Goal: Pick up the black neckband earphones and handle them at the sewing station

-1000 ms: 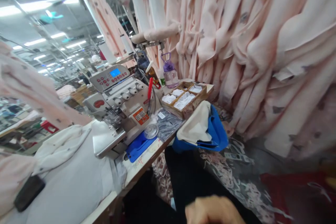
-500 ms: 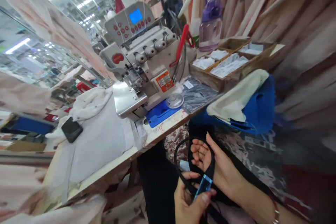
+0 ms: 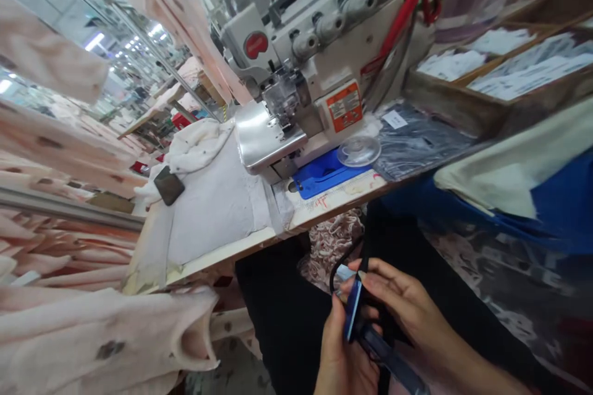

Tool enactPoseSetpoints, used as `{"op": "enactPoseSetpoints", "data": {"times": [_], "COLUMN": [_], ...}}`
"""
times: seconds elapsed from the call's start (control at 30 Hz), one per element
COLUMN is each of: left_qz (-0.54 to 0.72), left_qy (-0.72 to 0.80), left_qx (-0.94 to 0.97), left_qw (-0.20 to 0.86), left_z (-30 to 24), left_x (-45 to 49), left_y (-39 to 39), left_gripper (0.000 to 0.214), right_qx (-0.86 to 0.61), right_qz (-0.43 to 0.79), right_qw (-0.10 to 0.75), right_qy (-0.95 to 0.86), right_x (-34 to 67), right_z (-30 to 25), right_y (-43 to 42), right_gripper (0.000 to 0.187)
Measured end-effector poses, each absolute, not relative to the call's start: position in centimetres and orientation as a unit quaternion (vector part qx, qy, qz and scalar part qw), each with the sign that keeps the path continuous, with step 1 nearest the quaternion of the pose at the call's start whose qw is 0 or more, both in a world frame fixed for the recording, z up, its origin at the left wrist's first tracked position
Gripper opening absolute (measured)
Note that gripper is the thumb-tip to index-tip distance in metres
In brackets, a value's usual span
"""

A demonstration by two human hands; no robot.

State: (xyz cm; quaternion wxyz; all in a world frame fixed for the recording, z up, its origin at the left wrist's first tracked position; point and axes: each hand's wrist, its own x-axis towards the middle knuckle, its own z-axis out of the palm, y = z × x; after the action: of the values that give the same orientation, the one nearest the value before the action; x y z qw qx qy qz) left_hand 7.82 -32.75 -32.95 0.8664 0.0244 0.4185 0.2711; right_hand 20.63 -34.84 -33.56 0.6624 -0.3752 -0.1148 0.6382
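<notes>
Both hands meet low in front of me, below the table edge. My left hand (image 3: 340, 355) and my right hand (image 3: 403, 308) together pinch a black elastic band (image 3: 370, 336) with a small blue tag (image 3: 353, 310) on it. A loop of the band curves up between my fingers. Directly above, on the table, stands a grey-white overlock sewing machine (image 3: 315, 43) with its metal plate (image 3: 262, 139) facing me.
A white cloth (image 3: 213, 210) covers the table (image 3: 324, 203) left of the machine, with a dark phone (image 3: 169, 185) on it. A blue mat (image 3: 324, 174), a clear round lid (image 3: 359, 151) and a wooden tray of labels (image 3: 491, 83) lie right. Pink garments (image 3: 92, 345) hang at left.
The view has dropped and moved closer to the machine. My hands have drawn together on the band, and its loop is smaller than half a second ago.
</notes>
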Motion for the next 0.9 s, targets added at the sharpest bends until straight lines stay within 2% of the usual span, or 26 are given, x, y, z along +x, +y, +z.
{"op": "enactPoseSetpoints", "data": {"times": [0.07, 0.17, 0.3, 0.47, 0.63, 0.83, 0.9], "left_qz": [0.278, 0.318, 0.293, 0.234, 0.282, 0.362, 0.360], "left_qy": [0.404, 0.410, 0.474, 0.491, 0.459, 0.388, 0.370], "left_qx": [0.028, 0.133, 0.344, 0.530, 0.475, 0.310, 0.286], "left_qw": [0.871, 0.844, 0.756, 0.650, 0.696, 0.789, 0.807], "left_z": [-32.8, -32.4, -32.3, -32.1, -30.8, -30.5, -30.5], "left_x": [7.3, 6.0, 4.0, 2.6, 3.1, 4.0, 3.7], "left_y": [-32.3, -31.3, -30.0, -29.0, -29.1, -29.7, -29.6], "left_gripper": [0.053, 0.043, 0.050, 0.048, 0.046, 0.040, 0.044], "right_qx": [-0.371, -0.376, -0.400, -0.434, -0.457, -0.474, -0.474], "right_qz": [0.639, 0.623, 0.607, 0.593, 0.593, 0.650, 0.666], "right_qw": [0.667, 0.682, 0.683, 0.675, 0.659, 0.588, 0.570], "right_qy": [-0.098, -0.076, -0.074, -0.070, -0.077, -0.081, -0.083], "right_x": [20.7, 21.4, 22.8, 23.3, 22.8, 21.6, 21.4], "right_z": [-33.5, -33.6, -33.7, -34.1, -35.0, -37.2, -37.7], "right_y": [-34.6, -34.6, -34.6, -34.7, -34.6, -33.9, -33.8], "right_gripper": [0.039, 0.041, 0.039, 0.040, 0.044, 0.057, 0.059]}}
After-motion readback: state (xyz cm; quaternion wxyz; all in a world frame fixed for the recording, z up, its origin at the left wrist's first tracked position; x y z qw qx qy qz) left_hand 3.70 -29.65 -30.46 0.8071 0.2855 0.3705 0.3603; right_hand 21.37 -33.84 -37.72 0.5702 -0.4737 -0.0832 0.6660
